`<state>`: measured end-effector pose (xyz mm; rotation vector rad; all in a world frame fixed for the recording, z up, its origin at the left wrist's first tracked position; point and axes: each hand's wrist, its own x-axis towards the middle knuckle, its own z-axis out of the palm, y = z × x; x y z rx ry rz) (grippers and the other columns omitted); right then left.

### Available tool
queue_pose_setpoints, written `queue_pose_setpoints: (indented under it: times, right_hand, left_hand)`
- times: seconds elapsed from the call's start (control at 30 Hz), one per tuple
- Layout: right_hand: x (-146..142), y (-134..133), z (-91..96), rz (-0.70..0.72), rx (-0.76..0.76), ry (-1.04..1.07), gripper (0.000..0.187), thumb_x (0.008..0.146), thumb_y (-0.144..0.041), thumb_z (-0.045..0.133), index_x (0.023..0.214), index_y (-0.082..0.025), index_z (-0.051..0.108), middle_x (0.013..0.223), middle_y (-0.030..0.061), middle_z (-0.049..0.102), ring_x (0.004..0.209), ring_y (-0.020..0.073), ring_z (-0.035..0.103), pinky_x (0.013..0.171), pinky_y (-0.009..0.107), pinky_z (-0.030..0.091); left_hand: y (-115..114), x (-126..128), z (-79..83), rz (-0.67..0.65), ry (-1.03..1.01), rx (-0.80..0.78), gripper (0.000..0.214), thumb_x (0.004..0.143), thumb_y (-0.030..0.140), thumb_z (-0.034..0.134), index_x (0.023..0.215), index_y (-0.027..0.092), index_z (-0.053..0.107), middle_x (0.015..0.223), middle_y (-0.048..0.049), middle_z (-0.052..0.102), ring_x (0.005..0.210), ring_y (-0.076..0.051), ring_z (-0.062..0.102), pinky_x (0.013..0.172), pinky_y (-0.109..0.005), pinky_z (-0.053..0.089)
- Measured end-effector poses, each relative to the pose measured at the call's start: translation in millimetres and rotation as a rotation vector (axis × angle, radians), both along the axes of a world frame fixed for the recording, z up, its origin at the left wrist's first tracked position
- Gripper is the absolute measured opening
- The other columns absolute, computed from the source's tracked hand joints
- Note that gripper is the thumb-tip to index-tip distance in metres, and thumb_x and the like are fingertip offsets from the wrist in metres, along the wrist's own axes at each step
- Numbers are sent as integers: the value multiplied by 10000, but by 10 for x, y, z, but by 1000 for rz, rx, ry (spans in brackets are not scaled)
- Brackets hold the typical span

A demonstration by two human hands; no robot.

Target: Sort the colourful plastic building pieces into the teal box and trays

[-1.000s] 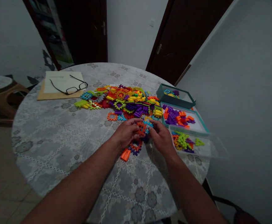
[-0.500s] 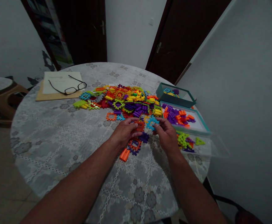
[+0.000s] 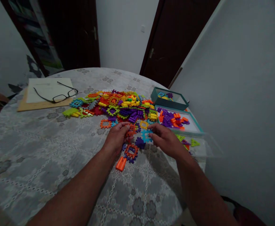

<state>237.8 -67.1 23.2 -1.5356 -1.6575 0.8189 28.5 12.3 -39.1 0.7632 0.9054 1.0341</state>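
My left hand [image 3: 116,137] is curled around an orange square plastic piece [image 3: 130,130] just in front of a big pile of coloured interlocking pieces [image 3: 120,106]. To its right, my right hand [image 3: 167,140] lies low with its fingers bent, their tips at a blue square piece [image 3: 145,136] on the cloth. Between the hands, nearer me, lies a joined cluster of orange and purple pieces [image 3: 131,151] with an orange block [image 3: 120,163] at its near end.
The round table [image 3: 45,147] has a lace-patterned cloth. Glasses [image 3: 57,93] rest on papers at the back left. At the right stand a teal box [image 3: 169,98], a tray of purple and orange pieces [image 3: 175,120] and a clear lid [image 3: 205,146]. Dark doors behind.
The hands have drawn apart: the blue piece went from next to the orange one down to the cloth with my right hand. The view has swung to the right.
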Motion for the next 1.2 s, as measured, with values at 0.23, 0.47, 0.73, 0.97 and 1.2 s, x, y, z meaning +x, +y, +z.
queue_pose_setpoints:
  times: [0.23, 0.47, 0.73, 0.97, 1.2]
  right_hand:
    - [671, 875, 359, -186, 39, 5, 340, 842, -250, 717, 1177, -199, 707, 687, -6, 643, 536, 159, 594, 539, 303, 507]
    - [1129, 1668, 466, -565, 207, 163, 681, 732, -110, 669, 1405, -167, 591, 1246, 143, 678, 822, 171, 696, 713, 337, 603]
    - [441, 838, 178, -192, 38, -55, 293, 858, -242, 644, 1124, -203, 760, 1035, 69, 766, 771, 181, 700, 703, 329, 591]
    - [-39, 188, -177, -79, 3, -118, 286, 951, -329, 607, 1193, -223, 719, 1139, 78, 758, 924, 202, 720, 811, 349, 582]
    - [-335, 106, -361, -37, 48, 54, 476, 969, -336, 618, 1441, -285, 579, 1208, 64, 727, 936, 188, 706, 826, 338, 577]
  left_hand:
    - [18, -14, -31, 2, -5, -31, 257, 826, 222, 748, 1064, 165, 670, 948, -87, 730, 730, -165, 712, 614, -297, 642]
    - [-1, -19, 14, -34, 23, -31, 303, 824, 103, 655, 1121, 158, 653, 1019, -118, 750, 782, -173, 734, 677, -306, 652]
    - [-17, 2, 30, -49, 9, -32, 316, 837, 136, 700, 1147, 160, 648, 1033, -123, 759, 787, -176, 738, 640, -274, 636]
    - [4, 4, 16, -2, -18, 11, 251, 853, 216, 708, 1096, 169, 675, 992, -99, 754, 782, -171, 723, 645, -278, 630]
    - [-20, 8, 2, -70, -8, 104, 247, 867, 311, 683, 1075, 182, 711, 961, -84, 747, 814, -190, 709, 661, -293, 612]
